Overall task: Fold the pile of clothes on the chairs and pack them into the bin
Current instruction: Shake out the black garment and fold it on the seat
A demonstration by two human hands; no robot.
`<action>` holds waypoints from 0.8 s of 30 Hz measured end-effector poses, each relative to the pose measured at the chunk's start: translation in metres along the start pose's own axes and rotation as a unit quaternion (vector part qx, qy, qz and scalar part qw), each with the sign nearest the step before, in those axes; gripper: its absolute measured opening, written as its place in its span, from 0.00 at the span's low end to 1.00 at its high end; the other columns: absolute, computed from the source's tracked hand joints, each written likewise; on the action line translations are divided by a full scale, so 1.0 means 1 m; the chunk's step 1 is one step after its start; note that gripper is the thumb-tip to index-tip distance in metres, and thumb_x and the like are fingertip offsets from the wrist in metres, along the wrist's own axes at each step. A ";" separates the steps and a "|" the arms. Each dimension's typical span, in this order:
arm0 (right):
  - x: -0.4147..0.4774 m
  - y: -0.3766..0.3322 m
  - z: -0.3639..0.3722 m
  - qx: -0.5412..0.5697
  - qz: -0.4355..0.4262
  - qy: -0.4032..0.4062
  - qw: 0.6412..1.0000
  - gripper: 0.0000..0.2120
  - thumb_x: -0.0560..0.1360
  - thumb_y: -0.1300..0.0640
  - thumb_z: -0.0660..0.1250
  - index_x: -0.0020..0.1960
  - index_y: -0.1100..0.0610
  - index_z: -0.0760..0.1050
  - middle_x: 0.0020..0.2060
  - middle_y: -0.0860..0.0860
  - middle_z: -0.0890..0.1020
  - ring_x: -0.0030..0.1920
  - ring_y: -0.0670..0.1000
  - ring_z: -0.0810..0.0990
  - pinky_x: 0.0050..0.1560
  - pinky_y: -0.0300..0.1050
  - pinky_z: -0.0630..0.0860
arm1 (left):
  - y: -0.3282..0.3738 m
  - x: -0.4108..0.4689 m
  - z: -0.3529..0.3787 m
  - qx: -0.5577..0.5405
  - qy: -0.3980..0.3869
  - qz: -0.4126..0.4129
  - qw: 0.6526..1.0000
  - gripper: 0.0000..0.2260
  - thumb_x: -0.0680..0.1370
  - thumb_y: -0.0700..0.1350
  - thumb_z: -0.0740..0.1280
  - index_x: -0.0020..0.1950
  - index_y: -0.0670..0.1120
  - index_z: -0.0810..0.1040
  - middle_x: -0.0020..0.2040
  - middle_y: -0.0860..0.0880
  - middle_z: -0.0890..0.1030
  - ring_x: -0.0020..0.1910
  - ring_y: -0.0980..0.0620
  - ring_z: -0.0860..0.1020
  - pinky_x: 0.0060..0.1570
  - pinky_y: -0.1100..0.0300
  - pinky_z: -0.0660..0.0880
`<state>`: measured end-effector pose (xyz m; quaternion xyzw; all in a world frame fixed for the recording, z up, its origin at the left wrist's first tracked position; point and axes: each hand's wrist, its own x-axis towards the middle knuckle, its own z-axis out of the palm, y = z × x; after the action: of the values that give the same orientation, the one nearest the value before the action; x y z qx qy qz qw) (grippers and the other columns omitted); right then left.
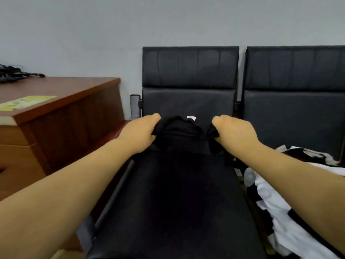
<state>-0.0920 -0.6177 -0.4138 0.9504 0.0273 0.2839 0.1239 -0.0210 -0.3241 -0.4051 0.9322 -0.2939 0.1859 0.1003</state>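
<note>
Two bare hands stretched forward over a black fabric garment (177, 184), laid out long on the seat of a black padded leather chair (188, 71). Left hand (141, 129) with fingers curled round the far left corner of the garment, cloth bunched inside the grip. Right hand (235, 131) gripping the far right corner in the same way, knuckles up. Between the two hands, a small white label (191, 118) at the far edge of the garment, near the chair back. Just beside on the right, a second black padded leather chair (295, 71), with a crumpled black-and-white pile of clothes (280, 212) on its seat, close to the right forearm. On the left, a brown wooden desk (65, 109), carrying a yellow-green printed sheet (28, 102) and, at its far end, a bundle of black cables (15, 73). Behind everything, a plain grey wall (130, 25)
</note>
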 end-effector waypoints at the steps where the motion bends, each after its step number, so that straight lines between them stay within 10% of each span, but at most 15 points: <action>1: -0.019 -0.007 0.016 0.014 -0.008 -0.039 0.999 0.09 0.76 0.53 0.70 0.47 0.53 0.70 0.40 0.49 0.74 0.34 0.53 0.74 0.28 0.45 0.63 | 0.001 -0.013 0.023 -0.014 -0.030 -0.006 0.999 0.12 0.76 0.42 0.70 0.54 0.49 0.69 0.51 0.46 0.79 0.48 0.41 0.78 0.43 0.48 0.75; 8: -0.140 -0.044 0.118 0.202 0.009 -0.366 0.909 0.19 0.76 0.47 0.71 0.64 0.52 0.72 0.56 0.51 0.74 0.59 0.56 0.79 0.59 0.50 0.76 | 0.006 -0.104 0.165 -0.103 -0.303 -0.044 0.946 0.13 0.79 0.47 0.72 0.63 0.52 0.78 0.61 0.51 0.79 0.61 0.49 0.78 0.61 0.55 0.75; 16: -0.150 -0.049 0.115 0.338 0.016 -0.343 0.876 0.18 0.71 0.44 0.78 0.56 0.47 0.76 0.53 0.44 0.73 0.51 0.47 0.75 0.55 0.43 0.75 | 0.004 -0.104 0.160 -0.174 -0.325 -0.092 0.925 0.12 0.73 0.54 0.78 0.52 0.57 0.78 0.49 0.59 0.76 0.52 0.56 0.77 0.51 0.60 0.74; 24: -0.156 -0.055 0.084 0.449 0.004 -0.335 0.828 0.12 0.68 0.64 0.75 0.42 0.49 0.78 0.40 0.46 0.82 0.40 0.51 0.83 0.44 0.49 0.79 | -0.006 -0.129 0.126 -0.267 -0.373 -0.085 0.885 0.10 0.72 0.38 0.78 0.43 0.50 0.80 0.38 0.56 0.82 0.38 0.58 0.80 0.44 0.59 0.77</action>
<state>-0.1762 -0.6016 -0.5786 0.9382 0.1044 -0.0947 -0.3162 -0.0795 -0.2908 -0.5727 0.8922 -0.2679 -0.2700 0.2434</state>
